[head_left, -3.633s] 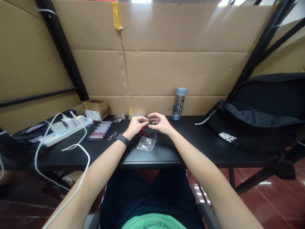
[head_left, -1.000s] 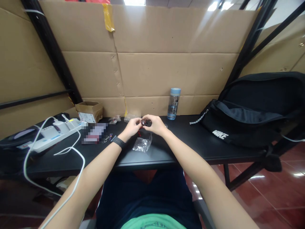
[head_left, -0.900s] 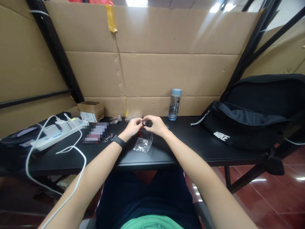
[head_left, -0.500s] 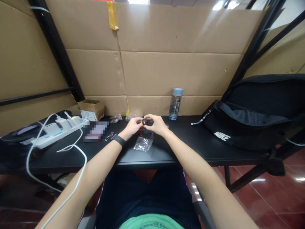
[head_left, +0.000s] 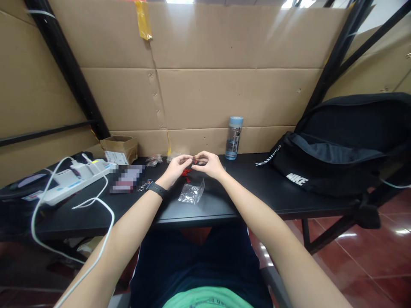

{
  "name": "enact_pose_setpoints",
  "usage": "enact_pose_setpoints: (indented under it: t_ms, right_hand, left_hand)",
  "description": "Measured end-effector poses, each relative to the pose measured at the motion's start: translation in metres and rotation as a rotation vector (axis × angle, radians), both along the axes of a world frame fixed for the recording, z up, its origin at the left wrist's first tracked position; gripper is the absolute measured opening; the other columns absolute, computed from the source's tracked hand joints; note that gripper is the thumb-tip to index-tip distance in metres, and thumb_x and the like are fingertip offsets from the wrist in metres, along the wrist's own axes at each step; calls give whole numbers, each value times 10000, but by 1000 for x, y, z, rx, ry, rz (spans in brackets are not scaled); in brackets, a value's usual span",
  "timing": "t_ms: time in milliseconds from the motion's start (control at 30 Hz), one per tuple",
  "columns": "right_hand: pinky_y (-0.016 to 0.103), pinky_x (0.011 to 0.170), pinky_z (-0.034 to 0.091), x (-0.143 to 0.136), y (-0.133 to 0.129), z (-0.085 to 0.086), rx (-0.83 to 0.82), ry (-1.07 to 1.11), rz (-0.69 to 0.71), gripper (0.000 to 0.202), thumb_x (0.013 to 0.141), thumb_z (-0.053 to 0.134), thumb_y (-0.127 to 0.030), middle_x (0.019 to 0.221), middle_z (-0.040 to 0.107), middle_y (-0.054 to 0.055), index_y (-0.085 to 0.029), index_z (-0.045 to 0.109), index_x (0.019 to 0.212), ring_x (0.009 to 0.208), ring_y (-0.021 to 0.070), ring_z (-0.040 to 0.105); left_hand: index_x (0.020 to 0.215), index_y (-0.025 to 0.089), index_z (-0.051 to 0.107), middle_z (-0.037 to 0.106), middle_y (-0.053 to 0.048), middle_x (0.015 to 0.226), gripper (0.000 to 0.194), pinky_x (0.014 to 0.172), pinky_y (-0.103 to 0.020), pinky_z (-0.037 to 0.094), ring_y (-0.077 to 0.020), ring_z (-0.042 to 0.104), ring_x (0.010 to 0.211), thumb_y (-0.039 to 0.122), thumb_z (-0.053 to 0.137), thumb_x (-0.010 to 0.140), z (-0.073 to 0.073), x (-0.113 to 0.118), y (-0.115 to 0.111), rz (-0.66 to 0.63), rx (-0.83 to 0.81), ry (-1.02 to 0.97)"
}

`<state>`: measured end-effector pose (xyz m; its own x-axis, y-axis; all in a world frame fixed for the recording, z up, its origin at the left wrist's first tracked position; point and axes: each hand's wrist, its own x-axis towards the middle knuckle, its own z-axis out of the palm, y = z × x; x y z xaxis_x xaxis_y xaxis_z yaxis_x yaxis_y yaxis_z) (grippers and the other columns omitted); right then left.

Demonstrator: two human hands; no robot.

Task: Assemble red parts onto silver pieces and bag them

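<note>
Between the fingertips of both hands is a small dark round object (head_left: 194,161), partly hidden by the fingers. My left hand (head_left: 176,170), with a black band on its wrist, pinches it from the left. From the right, my right hand (head_left: 210,165) grips it with thumb and fingers. A red cord (head_left: 186,173) hangs below the left fingers, close above the black table (head_left: 224,201). Nearer the front edge, a clear plastic bag (head_left: 190,193) lies on the table just below the hands.
A water bottle (head_left: 233,139) stands behind the right hand. At the right is a black backpack (head_left: 321,167). On the left are a small cardboard box (head_left: 125,149), a white power strip (head_left: 73,182) with cables, a blurred flat item (head_left: 127,179) and small plastic packets (head_left: 154,160).
The dark object has turned between the fingers and shows less of its round face. More of the red cord now shows below the left hand. The whole view has shifted slightly.
</note>
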<state>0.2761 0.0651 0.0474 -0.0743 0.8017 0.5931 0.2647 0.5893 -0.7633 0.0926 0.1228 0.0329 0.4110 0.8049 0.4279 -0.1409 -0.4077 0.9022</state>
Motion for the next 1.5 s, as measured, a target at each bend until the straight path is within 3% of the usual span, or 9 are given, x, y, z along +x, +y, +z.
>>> enact_pose_setpoints:
  t_ms: [300, 500, 633, 900, 1033, 1167, 1300, 1400, 1500]
  right_hand:
    - [342, 893, 534, 5, -6, 8, 193, -292, -132, 328, 684, 836, -284, 1013, 770, 21, -228, 707, 980, 934, 212, 715]
    - [324, 808, 529, 11, 0, 5, 221, -328, -186, 125, 802, 747, -283, 1078, 740, 67, -206, 735, 899, 1005, 217, 686]
    - [345, 855, 527, 12, 3, 2, 217, -407, -205, 68, 791, 756, -238, 1113, 717, 71, -214, 756, 855, 1043, 223, 666]
    - [359, 906, 509, 10, 3, 1, 233, -447, -252, 56, 774, 732, -165, 1070, 711, 52, -215, 748, 757, 998, 213, 644]
    - [368, 912, 500, 15, 5, 4, 243, -421, -304, 78, 745, 729, -135, 1077, 701, 52, -208, 734, 718, 1005, 219, 631]
    - [367, 899, 498, 23, 7, 5, 237, -420, -290, 58, 748, 735, -159, 1071, 692, 54, -207, 742, 715, 997, 219, 632]
    - [353, 868, 503, 25, 7, 3, 201, -467, -205, 45, 747, 740, -164, 1070, 694, 59, -205, 758, 738, 975, 213, 640]
    - [341, 853, 505, 24, 8, 1, 198, -480, -172, 47, 732, 749, -154, 1064, 695, 56, -201, 755, 735, 963, 209, 644]
    - [331, 848, 504, 22, 8, -1, 208, -488, -167, 39, 736, 756, -166, 1066, 694, 53, -203, 748, 727, 982, 212, 643]
  left_hand:
    - [1201, 149, 619, 737, -148, 1123, 560, 981, -396, 536, -244, 696, 1088, 476, 798, 783, -2, -3, -1, -152, -109, -8]
    - [1299, 198, 591, 653, -141, 1308, 634, 1014, -430, 538, -239, 683, 1110, 373, 847, 746, -3, -7, -1, -120, -2, 24]
    - [1255, 183, 638, 621, -138, 1365, 607, 1084, -477, 497, -277, 649, 1189, 295, 870, 705, -1, -6, -5, -182, 53, 11]
    - [1157, 161, 650, 677, -128, 1244, 519, 1005, -437, 541, -277, 662, 1149, 217, 838, 676, 4, -5, -13, -146, 90, 72]
    - [1036, 167, 612, 662, -97, 1199, 399, 934, -367, 550, -228, 681, 1052, 184, 778, 673, 3, -3, -9, -59, 159, 133]
    - [1002, 175, 600, 667, -70, 1110, 299, 901, -341, 540, -187, 678, 955, 164, 683, 715, 1, -2, -8, -89, 289, 257]
    - [1083, 194, 645, 687, -53, 1062, 363, 924, -358, 521, -201, 667, 945, 141, 648, 724, 1, -3, -12, -10, 491, 450]
    - [1127, 208, 670, 698, -55, 1090, 368, 921, -356, 517, -218, 669, 966, 256, 719, 766, 2, -4, -14, 0, 548, 520]
    - [1016, 217, 729, 712, -56, 1065, 222, 915, -355, 509, -219, 671, 963, 374, 664, 871, 3, -3, -14, 46, 599, 548]
